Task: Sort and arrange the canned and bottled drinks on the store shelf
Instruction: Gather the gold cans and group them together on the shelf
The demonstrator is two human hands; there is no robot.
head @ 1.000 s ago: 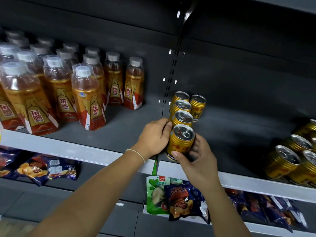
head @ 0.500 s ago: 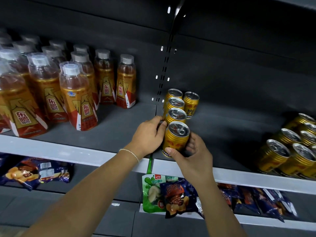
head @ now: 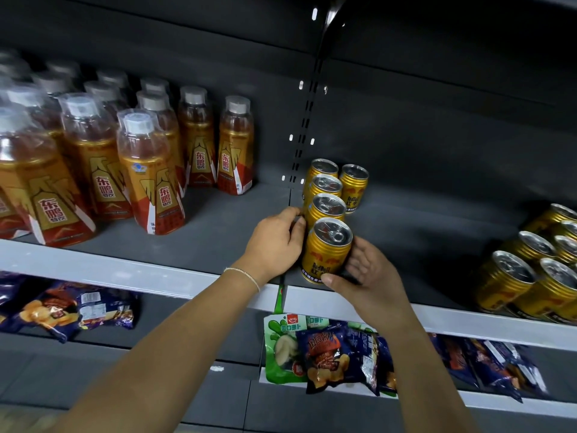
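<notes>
Both hands at the front edge of the shelf [head: 193, 245]. Front gold Red Bull can [head: 326, 250] stands upright between them: right hand [head: 371, 276] wraps it from the right, thumb across the lower label, fingers curled behind; left hand [head: 276, 242] presses its curled fingers against the can's left side, a thin bracelet [head: 246, 276] on that wrist. Just behind the hands, three more gold cans [head: 324, 190] run back in a single file touching one another, a fifth can [head: 354, 187] beside the row to its right. Well right of the right hand, a cluster of gold cans [head: 530, 273] near the shelf edge. Well left of the left hand, rows of orange Dongpeng bottles [head: 146, 170] with white caps. Below the hands, snack packets [head: 327, 354] on the lower shelf.
</notes>
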